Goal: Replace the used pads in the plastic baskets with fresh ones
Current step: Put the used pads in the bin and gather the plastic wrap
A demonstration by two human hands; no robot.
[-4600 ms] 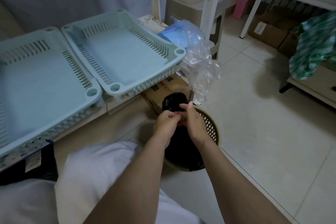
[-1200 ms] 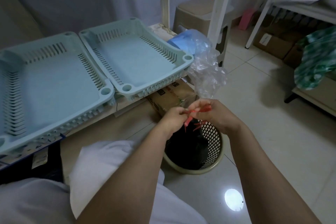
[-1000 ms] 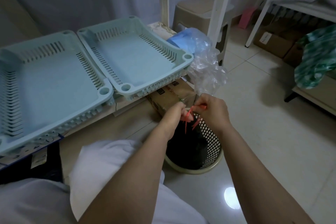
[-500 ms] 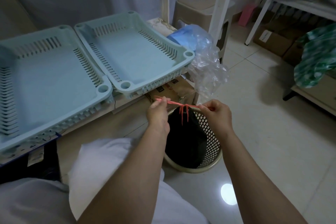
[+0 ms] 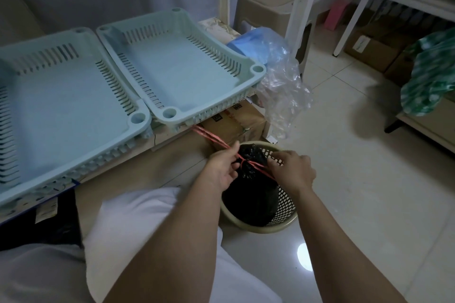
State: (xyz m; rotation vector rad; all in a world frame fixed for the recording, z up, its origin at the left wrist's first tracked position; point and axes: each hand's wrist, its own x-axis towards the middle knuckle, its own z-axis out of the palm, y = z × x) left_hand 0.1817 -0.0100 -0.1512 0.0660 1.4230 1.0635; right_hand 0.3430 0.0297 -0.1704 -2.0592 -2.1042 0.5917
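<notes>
While both hands pull a red string around the neck of a black bag, two pale blue baskets sit side by side on the low shelf to the left.

Left hand pinches one run of the string, which stretches far-left toward the shelf edge; right hand curls its fingers on the other end, just across the bag's gathered top. That bag stands in a mesh bin on the tiled floor, close beneath a cardboard box and crumpled clear plastic hanging by the nearer basket's corner. Behind it lies a blue bundle. White posts and a beige stool crowd the far side; the tiles to the right lie open up to a green cloth. Each basket shows a plain blue bottom; whether pads lie inside cannot be told.
</notes>
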